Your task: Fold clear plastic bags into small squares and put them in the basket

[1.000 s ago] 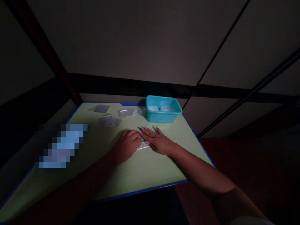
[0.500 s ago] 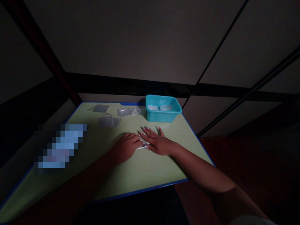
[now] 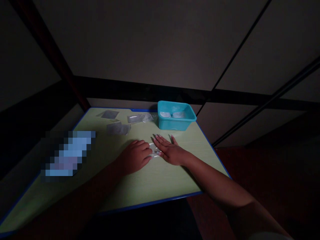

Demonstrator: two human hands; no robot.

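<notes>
At the near side, the pale green tabletop (image 3: pixel 150 188) ends in a blue edge, with reddish floor (image 3: pixel 235 176) showing beyond its right side. Both forearms reach in over it. The left hand (image 3: pixel 136 156) rests with its fingers curled at the left end of a clear plastic piece (image 3: pixel 153 152); whether they pinch it cannot be told. The right hand (image 3: pixel 172 152) lies palm down with its fingers spread apart, covering the right part of that same piece, which lies on the tabletop and shows only in the narrow gap between the two hands. Well to the left is a bluish pixelated object (image 3: pixel 68 153), too obscured to identify. Farther back lie three see-through packets, a creased one (image 3: pixel 115 128), a flatter one (image 3: pixel 110 114) behind it and a crumpled one (image 3: pixel 138 118) to their right. Just beside the last stands a teal bin (image 3: pixel 175 125), whitish packets (image 3: pixel 178 115) inside. Dim wall panels (image 3: pixel 150 50) rise behind.
</notes>
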